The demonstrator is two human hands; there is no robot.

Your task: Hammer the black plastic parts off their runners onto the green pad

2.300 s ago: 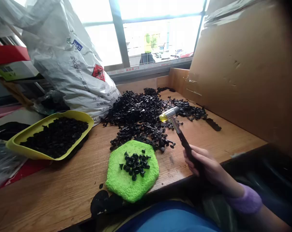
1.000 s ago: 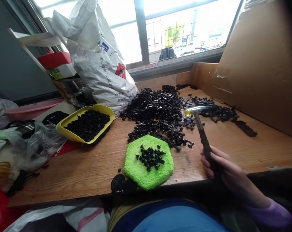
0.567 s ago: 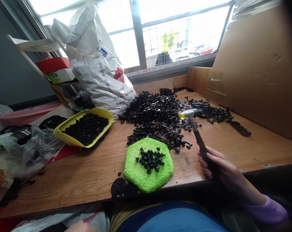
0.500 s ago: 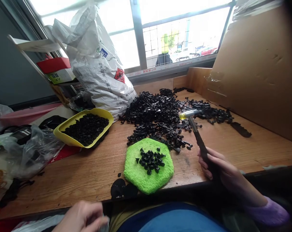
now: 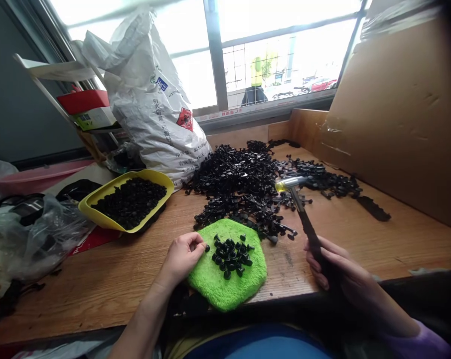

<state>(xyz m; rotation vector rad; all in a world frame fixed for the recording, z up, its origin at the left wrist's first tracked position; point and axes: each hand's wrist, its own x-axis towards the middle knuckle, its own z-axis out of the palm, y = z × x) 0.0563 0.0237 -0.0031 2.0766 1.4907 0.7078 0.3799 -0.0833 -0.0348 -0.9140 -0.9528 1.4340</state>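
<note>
My left hand [image 5: 183, 255] is at the left edge of a bright green fuzzy pad [image 5: 206, 286], thumb and fingertips pinched together on a small black fastener [image 5: 207, 248]. Beside it on the pad lies a cluster of black round-headed fasteners [image 5: 230, 257]. My right hand [image 5: 335, 264] is closed around the dark handle of a hammer [image 5: 303, 214]. The hammer stands tilted, its silvery head with a clear yellow face held up in front of a big heap of long-stemmed black pieces [image 5: 240, 169].
A yellow tray [image 5: 150, 223] full of small black pieces stands at left, with a white printed sack [image 5: 154, 114] behind it. Plastic bags [image 5: 42, 234] crowd the far left. A large cardboard sheet [image 5: 393, 109] leans at right. The wooden table's [image 5: 109, 279] front edge is close.
My left hand has risen from below the table edge to the pad's left side and now pinches a fastener. My right hand and the hammer have hardly moved.
</note>
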